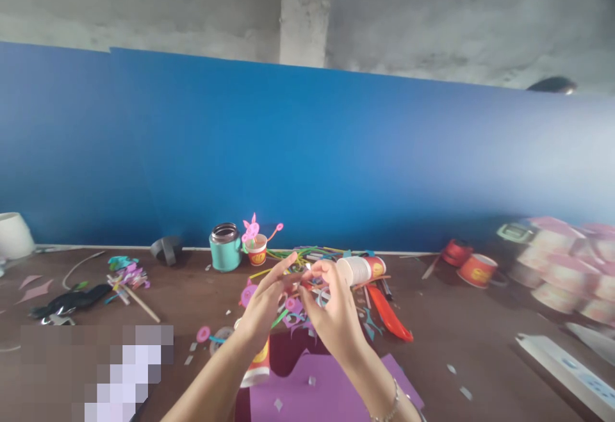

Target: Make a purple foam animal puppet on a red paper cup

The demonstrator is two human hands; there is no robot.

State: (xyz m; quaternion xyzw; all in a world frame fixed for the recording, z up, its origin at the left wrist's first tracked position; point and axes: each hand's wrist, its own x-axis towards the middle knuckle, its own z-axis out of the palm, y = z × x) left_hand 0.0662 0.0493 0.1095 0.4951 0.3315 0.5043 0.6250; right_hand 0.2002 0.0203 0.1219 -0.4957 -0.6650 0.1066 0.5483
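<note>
My left hand (269, 297) and my right hand (331, 300) come together over a pile of craft scraps, their fingertips almost meeting. The left index finger points up and away, while the thumbs and other fingers pinch in. Whatever they pinch is too small to make out. A red and white paper cup (259, 367) lies beneath my left wrist, partly covered by the arm. Purple paper (298, 403) with a cut-out edge spreads below both hands. Pink paper discs (248, 295) and cut scraps (293, 319) lie around the fingers. Behind my right hand lie stacked paper cups (358, 270) on their side.
At the back stand a teal jar (225, 249) and a paper cup (257, 252) with pink decorations. Right are a red strip (391, 316), a tipped red cup (478, 271), pink-white cups (560, 268) and a power strip (562, 364). A blue partition (288, 153) closes the far side.
</note>
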